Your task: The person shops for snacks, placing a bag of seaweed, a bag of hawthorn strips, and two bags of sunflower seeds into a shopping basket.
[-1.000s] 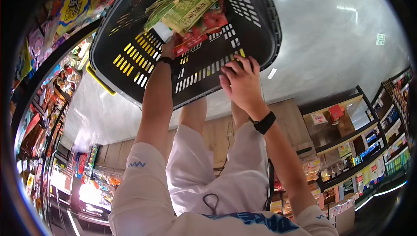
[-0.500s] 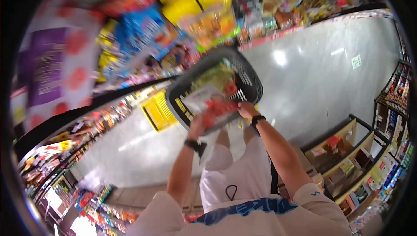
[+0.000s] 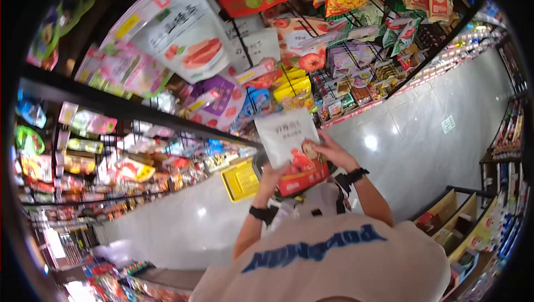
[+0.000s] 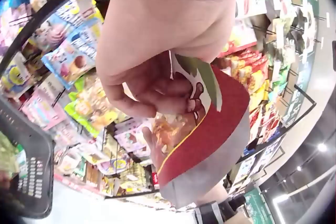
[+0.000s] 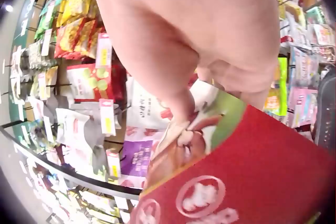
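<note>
A white and red snack pouch, with dark lettering and pictures of red fruit, is held up in front of the shirt. My left hand grips its lower left edge. On the opposite side my right hand pinches the pouch, the thumb on its front in the right wrist view. The red bottom of the pouch faces the left wrist camera. Below it, a dark shopping basket shows in the left wrist view; the pouch hides most of that basket in the head view.
Hanging snack bags fill the shelves ahead, with a dark shelf rail crossing at left. On the floor stands a yellow basket. Wooden display bins are at the lower right, beyond the grey floor.
One second ago my left hand was down inside the dark basket and my right hand was over it. The pouch has come up out of the basket between both hands, and the view has tilted toward the shelves.
</note>
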The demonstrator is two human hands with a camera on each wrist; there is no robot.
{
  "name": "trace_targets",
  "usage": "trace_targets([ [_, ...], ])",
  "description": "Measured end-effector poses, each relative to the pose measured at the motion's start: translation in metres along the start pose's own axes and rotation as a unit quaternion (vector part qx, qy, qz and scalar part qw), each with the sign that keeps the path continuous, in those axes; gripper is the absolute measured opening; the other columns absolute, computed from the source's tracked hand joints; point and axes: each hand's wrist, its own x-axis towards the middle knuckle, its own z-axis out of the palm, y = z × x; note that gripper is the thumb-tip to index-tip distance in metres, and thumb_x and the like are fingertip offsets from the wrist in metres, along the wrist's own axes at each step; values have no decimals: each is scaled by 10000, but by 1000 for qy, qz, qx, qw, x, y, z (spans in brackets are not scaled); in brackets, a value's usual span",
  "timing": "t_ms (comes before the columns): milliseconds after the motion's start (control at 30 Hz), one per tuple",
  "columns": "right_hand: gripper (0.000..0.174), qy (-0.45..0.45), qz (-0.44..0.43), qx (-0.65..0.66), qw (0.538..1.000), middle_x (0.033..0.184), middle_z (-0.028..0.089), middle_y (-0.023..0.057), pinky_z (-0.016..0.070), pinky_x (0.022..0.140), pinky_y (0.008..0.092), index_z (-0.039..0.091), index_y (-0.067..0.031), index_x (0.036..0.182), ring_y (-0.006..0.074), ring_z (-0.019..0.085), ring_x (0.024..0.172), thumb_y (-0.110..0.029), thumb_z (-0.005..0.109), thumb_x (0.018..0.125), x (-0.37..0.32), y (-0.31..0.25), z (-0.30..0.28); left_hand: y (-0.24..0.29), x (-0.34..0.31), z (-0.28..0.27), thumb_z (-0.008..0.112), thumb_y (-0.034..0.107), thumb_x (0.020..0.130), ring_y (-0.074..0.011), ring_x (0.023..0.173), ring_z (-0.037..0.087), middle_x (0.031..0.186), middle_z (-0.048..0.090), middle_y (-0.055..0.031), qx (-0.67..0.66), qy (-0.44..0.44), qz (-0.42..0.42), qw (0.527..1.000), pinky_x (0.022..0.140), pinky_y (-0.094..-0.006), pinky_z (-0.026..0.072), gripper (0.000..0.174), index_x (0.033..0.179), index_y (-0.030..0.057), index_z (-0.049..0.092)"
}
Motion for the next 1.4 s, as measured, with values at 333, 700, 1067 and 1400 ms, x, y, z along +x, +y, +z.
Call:
trace_targets([
  [333,583,41,-167,-133,976,1119,660,116,510,737,252,294,-92,1458,119,639,931,-141,618,976,29,-117,-35,85,65,37,648,231,963,-80,720,625,891,700,-41,-25,52,66,996,603,-251,513,286,1100,-20,642],
  [700,545,143,-288,-170,931,1180,644,148,510,847,297,398,-40,1433,169,643,1005,-137,631,950,48,-142,-79,96,118,94,611,175,972,-105,823,617,976,676,-45,31,61,167,984,697,-264,508,296,1210,4,572],
  [1067,479,76,-372,-310,871,965,672,258,496,739,459,500,-78,1356,444,636,801,-224,656,927,90,-157,-21,70,114,53,562,119,976,-111,944,608,1149,652,-47,-159,163,144,963,778,-264,485,335,1300,41,521],
  [1400,463,73,-379,-317,866,993,681,245,530,697,417,509,-73,1341,405,673,788,-208,664,926,90,-157,-1,73,95,37,569,102,981,-112,941,634,1142,664,-55,-137,170,161,962,767,-268,515,335,1299,19,506],
])
